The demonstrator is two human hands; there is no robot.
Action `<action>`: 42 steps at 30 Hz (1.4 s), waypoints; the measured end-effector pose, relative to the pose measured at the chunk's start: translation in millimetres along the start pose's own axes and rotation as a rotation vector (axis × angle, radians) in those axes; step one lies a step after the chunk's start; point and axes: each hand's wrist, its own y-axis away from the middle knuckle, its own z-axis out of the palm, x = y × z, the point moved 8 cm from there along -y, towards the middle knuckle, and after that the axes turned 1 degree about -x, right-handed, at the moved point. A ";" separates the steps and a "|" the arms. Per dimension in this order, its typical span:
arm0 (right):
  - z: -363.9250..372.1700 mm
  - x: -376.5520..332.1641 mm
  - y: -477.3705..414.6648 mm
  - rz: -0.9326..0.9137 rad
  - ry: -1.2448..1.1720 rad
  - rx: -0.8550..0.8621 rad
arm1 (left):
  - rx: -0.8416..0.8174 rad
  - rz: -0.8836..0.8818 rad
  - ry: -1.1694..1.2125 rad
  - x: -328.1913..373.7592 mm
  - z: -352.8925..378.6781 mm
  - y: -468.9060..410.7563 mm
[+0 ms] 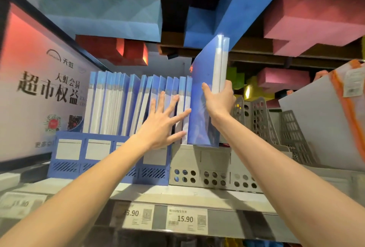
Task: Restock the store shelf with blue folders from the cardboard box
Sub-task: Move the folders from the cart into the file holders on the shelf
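My left hand is wide open, fingers straight and fanned, pressed flat against the spines of the row of blue folders. Its fingertips reach the last few folders at the row's right end. Just beside it, my right hand is clamped on the raised folders, with the thumb on the blue cover facing me and the fingers curled round the white spine side. I count two white spines there, so it looks like two held together, though I can't be sure. They stand upright and reach higher than the row, touching its right end, and their lower edge sits at the top of the grey file rack. Most of the row stands in the blue file rack, which has white label panels on its front and sits against the grey rack's left side. Both racks rest on the shelf, whose front strip carries price tags, one reading 15.90. To the left leans a white sign with dark Chinese lettering and a red top. To the right are grey perforated holders and a large white pouch with orange trim. Overhead are blue blocks and pink blocks.
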 end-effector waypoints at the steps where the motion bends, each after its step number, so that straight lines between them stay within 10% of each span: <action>1: 1.2 3.7 -3.1 0.012 0.004 -0.007 | 0.010 -0.002 -0.009 -2.1 0.7 0.6; 21: 25.8 39.1 18.7 -0.047 -0.081 -0.608 | 0.148 0.029 0.023 -0.7 0.5 7.1; 42: 7.3 18.2 42.4 -0.469 -0.053 -0.150 | 0.174 0.030 0.023 -0.7 1.0 8.5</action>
